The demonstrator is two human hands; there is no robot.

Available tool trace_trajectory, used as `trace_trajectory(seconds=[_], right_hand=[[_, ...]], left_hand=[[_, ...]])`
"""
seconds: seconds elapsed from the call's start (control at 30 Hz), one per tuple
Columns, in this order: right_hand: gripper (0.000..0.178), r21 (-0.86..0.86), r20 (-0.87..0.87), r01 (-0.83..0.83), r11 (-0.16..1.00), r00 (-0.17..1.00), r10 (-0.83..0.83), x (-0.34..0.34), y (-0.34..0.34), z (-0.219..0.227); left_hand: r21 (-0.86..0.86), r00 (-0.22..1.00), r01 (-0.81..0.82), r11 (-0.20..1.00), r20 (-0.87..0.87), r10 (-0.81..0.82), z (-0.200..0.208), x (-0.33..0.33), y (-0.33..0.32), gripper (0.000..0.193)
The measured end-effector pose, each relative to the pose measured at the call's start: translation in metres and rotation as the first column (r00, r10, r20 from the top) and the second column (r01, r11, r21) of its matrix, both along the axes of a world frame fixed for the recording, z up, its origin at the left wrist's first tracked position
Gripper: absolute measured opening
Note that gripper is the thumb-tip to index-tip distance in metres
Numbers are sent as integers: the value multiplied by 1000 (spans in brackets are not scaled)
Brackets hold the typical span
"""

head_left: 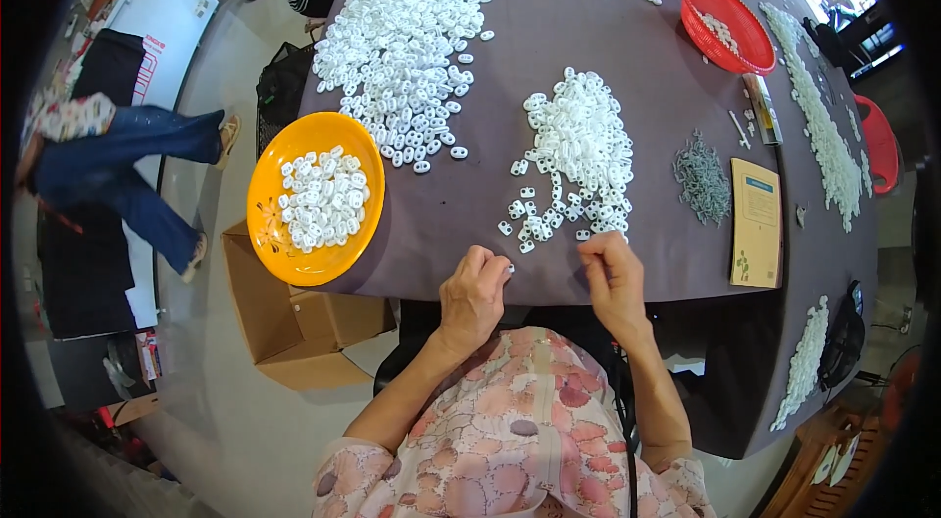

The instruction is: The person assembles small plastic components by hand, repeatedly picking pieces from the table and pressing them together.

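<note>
My left hand [472, 295] is closed at the table's near edge, its thumb and fingertips pinching a small white plastic piece [511, 268] that just shows past them. To its right, my right hand [616, 285] has its fingers curled together at the near end of a pile of white pieces [583, 131]. Whatever those fingertips hold, if anything, is too small or hidden to make out. Several loose white two-holed pieces [527, 220] lie between the hands and that pile. An orange plate [263, 180] of oval white pieces [325, 199] sits at the table's left edge.
A larger heap of white ovals [402, 48] spreads behind the plate. Rightward lie small grey parts [702, 177], a yellow booklet [755, 224] and a red basket [691, 23]. An open cardboard box [279, 322] stands below the left edge. Someone in jeans [137, 165] is at left.
</note>
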State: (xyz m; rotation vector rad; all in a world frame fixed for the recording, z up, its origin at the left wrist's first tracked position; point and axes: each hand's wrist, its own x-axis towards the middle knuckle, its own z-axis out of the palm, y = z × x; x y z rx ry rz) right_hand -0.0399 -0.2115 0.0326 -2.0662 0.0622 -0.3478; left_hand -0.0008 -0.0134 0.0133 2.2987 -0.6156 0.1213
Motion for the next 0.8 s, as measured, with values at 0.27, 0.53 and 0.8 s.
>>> trace_trajectory(seconds=[0.27,0.53,0.8], right_hand=[[11,219,-72,-120,968,988,139,7,34,-1],[7,461,-144,-38,886,983,117,10,36,-7],[7,697,-212,20,717,961,179,7,31,-2]], left_hand=[[-469,751,-271,840,-650,-121,0,11,-11,9],[-613,587,-375,695,-738,-334,14,10,-24,9],[-624,882,-107,774,-419,-216,8,3,-27,9]])
